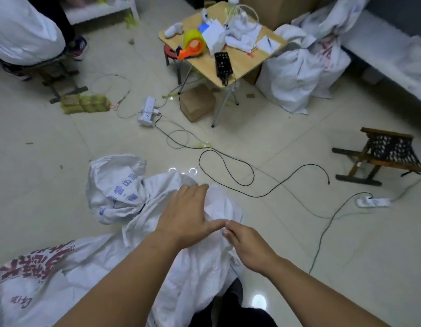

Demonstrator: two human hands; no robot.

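Both your hands meet on the white woven sack point(143, 223) beneath them. Your left hand point(188, 213) lies flat, fingers straight, probably pressing the sack down to flatten it. Your right hand point(247, 246) curls its fingertips onto the sack beside your left thumb; whether it pinches is unclear. Blue print point(124, 185) beyond your left hand and red print point(37, 263) beside that forearm are too blurred to read.

My left forearm point(124, 274), at 7 o'clock, and my right forearm point(318, 286), at 5 o'clock, are bare from the lower edge of view up to the wrists. My left hand point(188, 215) and right hand point(247, 246) are bare as well. At 6 o'clock, between the arms, I wear dark, almost black trousers point(230, 312); the cloth is plain, matte and softly creased.
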